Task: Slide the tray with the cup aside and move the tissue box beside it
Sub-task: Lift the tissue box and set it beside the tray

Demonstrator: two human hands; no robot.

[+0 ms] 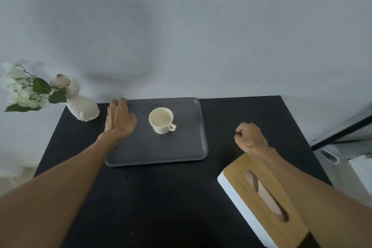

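A grey rectangular tray lies at the back middle of a black table. A cream cup stands upright on it, handle to the right. My left hand rests flat on the tray's far left corner, fingers spread over the rim. A white tissue box with a wooden lid sits at the front right, turned at an angle. My right hand is closed in a fist above the table just beyond the box, holding nothing; my right forearm crosses over the box's right side.
A white vase with white flowers and green leaves stands at the table's back left corner, close to the tray and my left hand. A wall runs behind the table. A white and black fixture stands past the right edge.
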